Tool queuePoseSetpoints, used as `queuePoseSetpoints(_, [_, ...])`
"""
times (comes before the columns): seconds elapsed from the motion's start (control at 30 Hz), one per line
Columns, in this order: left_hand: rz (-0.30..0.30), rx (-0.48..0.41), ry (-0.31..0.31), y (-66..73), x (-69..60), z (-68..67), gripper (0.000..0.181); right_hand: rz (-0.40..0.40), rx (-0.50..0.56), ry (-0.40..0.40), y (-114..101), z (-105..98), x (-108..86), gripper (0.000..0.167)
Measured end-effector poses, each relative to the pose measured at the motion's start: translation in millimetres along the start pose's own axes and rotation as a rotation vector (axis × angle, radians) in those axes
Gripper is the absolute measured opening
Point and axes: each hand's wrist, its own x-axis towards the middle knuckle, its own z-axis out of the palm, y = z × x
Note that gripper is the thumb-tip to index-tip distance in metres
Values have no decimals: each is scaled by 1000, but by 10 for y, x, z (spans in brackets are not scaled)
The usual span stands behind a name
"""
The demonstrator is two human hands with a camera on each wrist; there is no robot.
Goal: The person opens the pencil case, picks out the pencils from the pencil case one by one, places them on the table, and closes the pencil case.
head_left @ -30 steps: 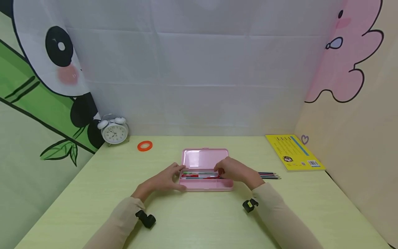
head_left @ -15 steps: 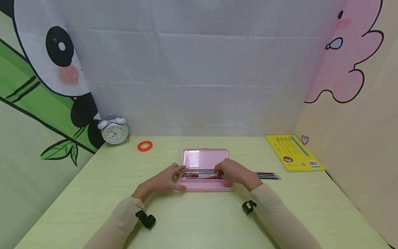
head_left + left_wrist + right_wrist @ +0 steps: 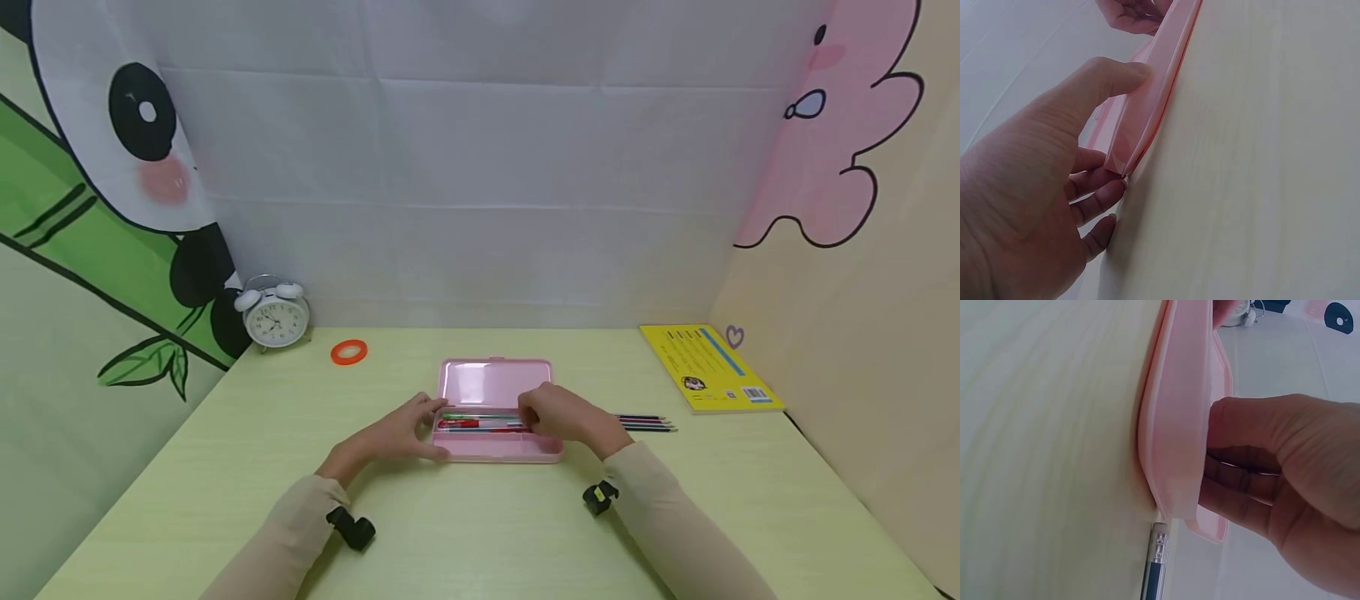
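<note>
An open pink pencil case (image 3: 495,450) lies on the table with its lid tipped back. Several pens (image 3: 480,422), some with red or green parts, lie lengthwise in its rear compartment. My left hand (image 3: 401,429) grips the case's left end; in the left wrist view, the thumb presses the front wall and the fingers bend around the corner. My right hand (image 3: 566,412) reaches into the right part of the case over the pens. From the right wrist, its thumb and bent fingers pass behind the pink wall, which hides the fingertips.
Several dark pencils (image 3: 645,423) lie just right of the case, one with its eraser end (image 3: 1160,528) close to the case's corner. A yellow book (image 3: 708,371) is at the right, an orange tape ring (image 3: 349,352) and a white alarm clock (image 3: 276,317) at the back left.
My right hand has lowered slightly into the case, and the red pen has settled a little. The left hand keeps its hold on the case's end.
</note>
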Motion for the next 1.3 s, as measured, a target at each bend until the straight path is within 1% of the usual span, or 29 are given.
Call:
queuePoseSetpoints(0.17, [-4,-4,3,4,-7,0,91,5,-13,0,-16,-2,9,11])
queuePoseSetpoints(0.33, [-2,-8,2,16,-11,-4,91,-23,-47,12,-48,-20,23,12])
queuePoseSetpoints(0.5, [-6,-10,-1,38,-19,-10,90,-23,-64,20,-76,-40,20,18])
queuePoseSetpoints(0.63, [-11,-10,-2,46,-22,-10,87,-20,-57,25,-84,-49,7,27])
queuePoseSetpoints(0.73, [-11,-9,-5,53,-20,-14,83,-40,-81,29,-78,-52,2,35])
queuePoseSetpoints(0.87, [-11,-12,-7,61,-17,-20,81,-65,-128,33,-78,-61,-3,39])
queuePoseSetpoints(1.07, [-8,-7,-10,60,-15,-24,82,-58,-133,38,-93,-81,-23,40])
queuePoseSetpoints(1.17, [-8,-9,-7,60,-22,-24,85,-60,-134,40,-104,-102,-40,40])
queuePoseSetpoints(1.3, [-11,-8,-7,51,-26,-16,90,-60,-143,39,-108,-135,-79,35])
